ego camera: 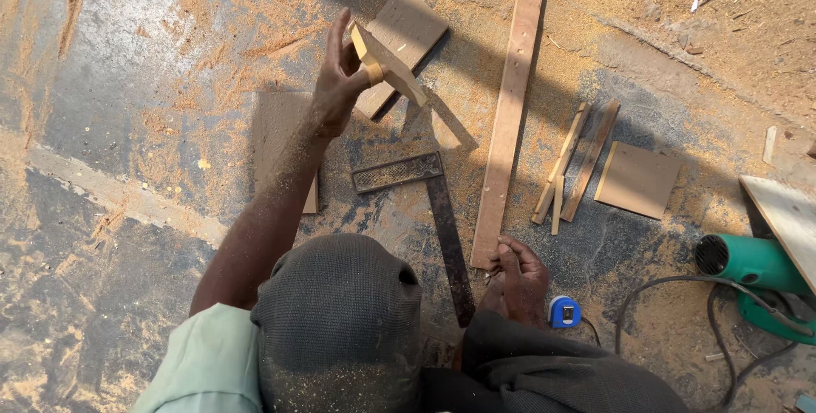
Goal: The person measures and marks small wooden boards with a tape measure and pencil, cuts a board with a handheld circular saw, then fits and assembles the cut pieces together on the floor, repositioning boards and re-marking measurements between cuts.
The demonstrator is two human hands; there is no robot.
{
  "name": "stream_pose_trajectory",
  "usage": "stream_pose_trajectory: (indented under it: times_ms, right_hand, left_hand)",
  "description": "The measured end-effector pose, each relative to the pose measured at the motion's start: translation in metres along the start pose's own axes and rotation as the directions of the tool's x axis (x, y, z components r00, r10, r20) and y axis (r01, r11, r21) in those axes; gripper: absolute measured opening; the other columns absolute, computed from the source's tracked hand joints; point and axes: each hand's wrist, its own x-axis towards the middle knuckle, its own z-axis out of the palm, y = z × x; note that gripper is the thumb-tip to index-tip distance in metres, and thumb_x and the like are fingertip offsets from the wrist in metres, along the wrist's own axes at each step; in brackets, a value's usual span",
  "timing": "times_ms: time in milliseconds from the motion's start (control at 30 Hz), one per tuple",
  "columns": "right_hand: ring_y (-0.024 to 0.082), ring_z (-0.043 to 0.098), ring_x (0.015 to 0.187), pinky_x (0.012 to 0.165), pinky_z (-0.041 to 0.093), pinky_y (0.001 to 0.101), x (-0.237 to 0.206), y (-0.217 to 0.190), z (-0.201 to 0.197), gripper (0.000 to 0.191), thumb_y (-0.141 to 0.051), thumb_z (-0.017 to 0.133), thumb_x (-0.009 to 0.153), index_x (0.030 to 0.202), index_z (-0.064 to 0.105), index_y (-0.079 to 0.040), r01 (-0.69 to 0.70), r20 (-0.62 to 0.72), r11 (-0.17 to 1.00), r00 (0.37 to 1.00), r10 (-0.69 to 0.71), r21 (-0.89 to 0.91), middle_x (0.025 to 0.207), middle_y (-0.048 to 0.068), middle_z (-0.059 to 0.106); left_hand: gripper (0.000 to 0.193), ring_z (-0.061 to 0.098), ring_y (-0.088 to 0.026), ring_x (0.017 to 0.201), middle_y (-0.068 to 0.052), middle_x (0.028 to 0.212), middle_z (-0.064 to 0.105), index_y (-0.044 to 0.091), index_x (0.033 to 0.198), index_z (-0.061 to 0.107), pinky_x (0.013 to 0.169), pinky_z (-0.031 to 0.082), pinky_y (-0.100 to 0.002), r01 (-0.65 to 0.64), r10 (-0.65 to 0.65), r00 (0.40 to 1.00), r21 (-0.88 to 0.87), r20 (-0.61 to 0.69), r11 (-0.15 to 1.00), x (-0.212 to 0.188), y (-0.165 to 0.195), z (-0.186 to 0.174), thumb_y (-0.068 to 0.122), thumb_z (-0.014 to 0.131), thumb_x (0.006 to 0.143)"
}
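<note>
My left hand (338, 73) is raised over the sawdust-covered floor and grips a small pale wooden block (389, 63), tilted on edge. Beneath it lies a flat brown board (414, 22). My right hand (518, 281) rests low with its fingers curled, touching the near end of a long narrow plank (508, 115); I cannot see anything inside it. A dark metal carpenter's square (446, 239) lies between the two hands, its short arm (397, 172) pointing left.
Another board (276, 128) lies under my left forearm. Several thin strips (574, 166) and a square board (637, 179) lie to the right. A green power tool (756, 268) with a cable, a blue tape measure (563, 311), and my bent knee (340, 319) are close by.
</note>
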Motion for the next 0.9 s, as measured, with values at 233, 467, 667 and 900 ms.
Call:
stream_pose_trajectory:
  times_ms: [233,467,667,900]
  right_hand:
    - [0.029,0.069,0.110,0.090,0.059,0.0450,0.047,-0.085,0.051,0.085,-0.053,0.060,0.098,0.162,0.020,-0.014,-0.050,0.445,0.934,0.887,-0.121,0.355,0.146,0.027,0.050]
    - [0.020,0.074,0.088,0.072,0.061,0.0312,0.086,-0.094,0.111,0.067,-0.015,0.071,0.096,0.153,0.041,0.007,0.022,0.278,0.980,0.957,-0.077,0.198,0.116,0.024,0.072]
    - [0.019,0.073,0.083,0.072,0.062,0.0314,0.163,-0.066,0.101,0.053,-0.021,0.067,0.098,0.140,0.055,0.009,0.123,0.252,0.985,0.964,-0.090,-0.122,0.112,0.022,0.073]
    - [0.027,0.075,0.102,0.085,0.062,0.0399,0.115,-0.067,0.034,0.044,-0.034,0.067,0.102,0.133,0.067,-0.001,0.372,0.142,0.694,0.919,-0.367,-0.617,0.119,0.020,0.073]
  left_hand:
    - [0.120,0.055,-0.032,0.133,-0.018,0.152,0.042,0.014,0.169,0.019,0.118,0.051,-0.043,0.214,-0.042,0.955,-0.585,0.294,0.782,-0.069,0.023,0.058,0.011,0.058,0.056]
    - [0.116,0.048,-0.027,0.143,-0.012,0.166,0.024,0.015,0.165,0.015,0.098,0.050,-0.043,0.179,-0.136,0.978,-0.301,0.158,0.937,-0.102,-0.013,0.076,-0.002,0.053,0.057]
    - [0.083,0.060,-0.026,0.128,-0.021,0.147,0.056,0.005,0.160,0.028,0.104,0.054,-0.039,0.328,-0.322,0.944,0.139,-0.064,0.934,-0.107,-0.064,0.046,-0.001,0.052,0.081]
    - [0.055,0.068,-0.022,0.113,-0.017,0.128,0.068,0.001,0.142,0.054,0.101,0.054,-0.037,0.294,-0.254,0.956,0.460,-0.149,0.838,-0.106,-0.078,0.037,0.005,0.052,0.087]
